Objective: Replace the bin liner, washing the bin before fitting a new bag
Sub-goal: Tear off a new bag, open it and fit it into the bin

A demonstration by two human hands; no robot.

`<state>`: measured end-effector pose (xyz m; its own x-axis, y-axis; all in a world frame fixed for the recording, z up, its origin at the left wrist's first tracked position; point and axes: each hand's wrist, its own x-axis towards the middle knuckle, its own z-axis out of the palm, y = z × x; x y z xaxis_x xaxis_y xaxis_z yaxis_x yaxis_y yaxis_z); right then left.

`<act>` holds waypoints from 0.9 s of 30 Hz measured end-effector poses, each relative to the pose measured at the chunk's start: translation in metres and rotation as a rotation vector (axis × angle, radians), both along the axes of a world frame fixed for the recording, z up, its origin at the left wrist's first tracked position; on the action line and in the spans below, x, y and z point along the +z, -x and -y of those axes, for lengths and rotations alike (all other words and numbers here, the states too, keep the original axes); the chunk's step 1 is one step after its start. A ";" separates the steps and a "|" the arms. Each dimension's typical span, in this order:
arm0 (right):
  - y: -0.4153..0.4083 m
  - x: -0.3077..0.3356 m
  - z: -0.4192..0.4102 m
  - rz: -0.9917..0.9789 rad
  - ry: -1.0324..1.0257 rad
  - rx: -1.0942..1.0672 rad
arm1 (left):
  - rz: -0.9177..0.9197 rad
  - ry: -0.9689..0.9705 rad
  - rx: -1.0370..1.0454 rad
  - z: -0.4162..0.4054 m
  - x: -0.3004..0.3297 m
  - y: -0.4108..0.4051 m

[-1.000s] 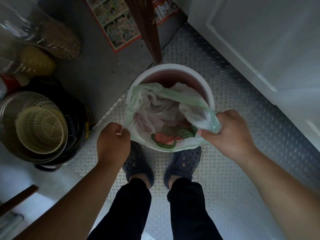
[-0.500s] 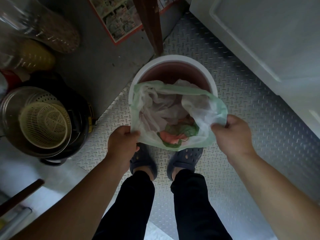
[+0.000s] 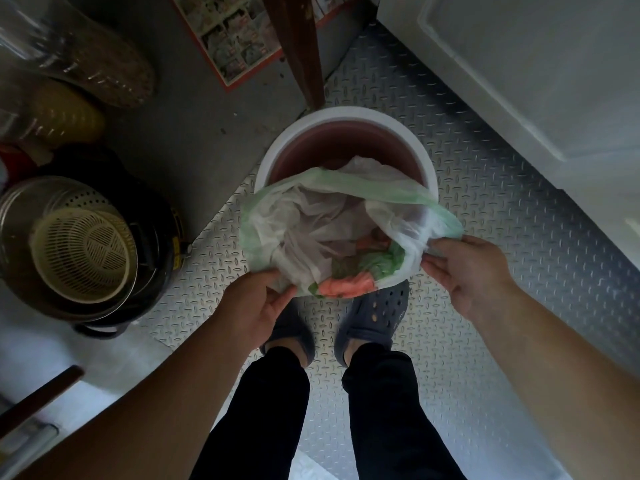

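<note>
A round bin (image 3: 346, 114) with a white rim and a reddish-brown inside stands on the metal floor in front of my feet. A thin white and pale green bin liner (image 3: 311, 216) with rubbish in it, pink and green scraps showing, hangs partly out of the bin toward me. My left hand (image 3: 258, 303) grips the liner's near left edge. My right hand (image 3: 464, 271) pinches its right edge. The liner's mouth is stretched open between both hands. The bin's near rim is hidden behind the liner.
A metal pot with a cream plastic colander (image 3: 83, 251) stands at the left. Clear jars (image 3: 79, 50) lie at the top left. A brown wooden leg (image 3: 298, 46) rises just behind the bin. A white cabinet (image 3: 536, 81) fills the right. My feet in dark clogs (image 3: 372, 317) stand on checker plate.
Both hands have lifted the liner farther out of the bin and pulled its mouth wider. More of the bin's inside wall now shows.
</note>
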<state>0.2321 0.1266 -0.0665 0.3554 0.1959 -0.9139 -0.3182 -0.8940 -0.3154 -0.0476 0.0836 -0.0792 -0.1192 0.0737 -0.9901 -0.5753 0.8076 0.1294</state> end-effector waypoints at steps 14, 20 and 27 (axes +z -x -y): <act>-0.014 0.001 -0.034 0.248 -0.095 0.421 | -0.102 -0.016 0.042 -0.033 0.005 0.012; 0.001 0.028 -0.052 0.771 -0.708 1.218 | -0.985 -0.585 -0.748 -0.067 0.043 0.024; 0.031 0.014 -0.079 0.746 -0.485 1.615 | -1.063 -0.713 -1.805 -0.110 0.038 0.002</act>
<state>0.2009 0.2057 -0.0529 -0.1678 0.8821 -0.4402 0.9633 0.0519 -0.2632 -0.0492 0.1931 -0.0409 0.1530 0.9074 -0.3914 0.9720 -0.0666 0.2255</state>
